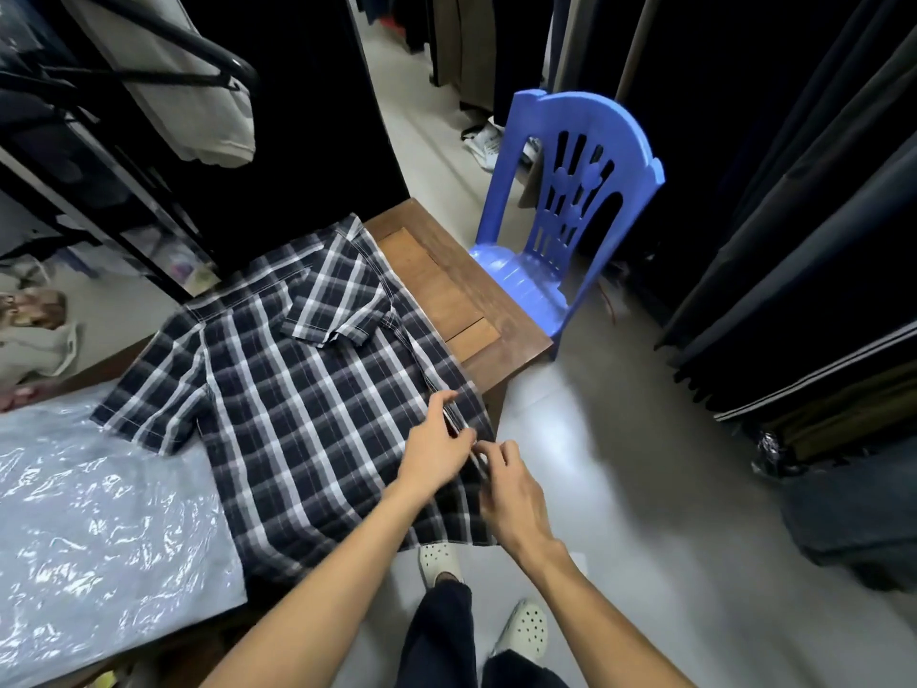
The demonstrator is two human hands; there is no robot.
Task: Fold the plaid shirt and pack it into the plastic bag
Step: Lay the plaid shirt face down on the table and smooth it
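My two bare forearms come up from the bottom of the view, and below them I see my dark trousers and pale perforated clogs [526,630] on the grey floor. The wooden table [446,285] carries the plaid shirt [278,389], spread flat with its back upward, collar end away from me and hem toward me; it is dark navy crossed with white and grey stripes. One short sleeve lies out to the left, the other is folded in over the back. Its right side hangs slightly over the table edge. Just left of it, touching its sleeve and side, lies the crinkled clear plastic bag [99,528], shiny and flat. Beyond the table's far corner stands a blue plastic chair [570,191]. My left hand [436,459] pinches the shirt's right edge, fingers curled on the fabric, and my right hand [511,499] grasps the same edge just beside it.
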